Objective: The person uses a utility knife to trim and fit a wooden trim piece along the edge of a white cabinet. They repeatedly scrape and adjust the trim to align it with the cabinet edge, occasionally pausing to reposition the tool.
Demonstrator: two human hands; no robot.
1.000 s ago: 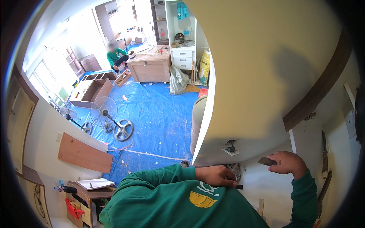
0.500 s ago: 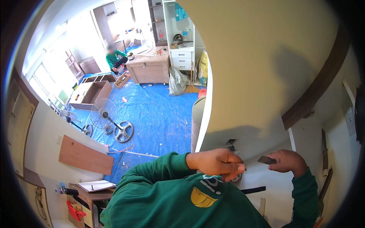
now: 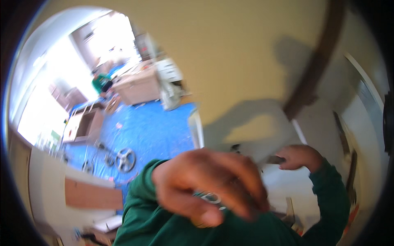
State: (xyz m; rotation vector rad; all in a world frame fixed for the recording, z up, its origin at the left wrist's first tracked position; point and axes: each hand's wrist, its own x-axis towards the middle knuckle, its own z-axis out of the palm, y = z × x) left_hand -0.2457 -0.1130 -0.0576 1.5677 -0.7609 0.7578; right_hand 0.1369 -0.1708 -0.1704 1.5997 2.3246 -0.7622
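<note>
My left hand [image 3: 209,180] is raised close in front of my chest, blurred by motion. Its thumb stands apart from the bent fingers, and I see nothing held between them. To the right, my right hand [image 3: 301,157] is closed around a flat dark grey piece [image 3: 275,159], whose blunt end sticks out toward the left hand. The rest of that piece is hidden in the fist, so its kind is unclear. Beyond both hands rises a yellowish wall panel [image 3: 242,53], with the shadow of an arm on its lower part.
A dark brown curved strip [image 3: 314,69] runs down the wall at the right. Blue sheeting [image 3: 152,123] covers the floor at left, with a fan base [image 3: 125,160], an open cabinet box [image 3: 88,125] and a wooden chest [image 3: 137,88]. A person in green [image 3: 99,83] crouches beside the chest.
My left hand has come up closer to the camera, its fingers parting from a pinch. My right hand, still holding the dark piece, has shifted slightly left and up. The whole view has tilted.
</note>
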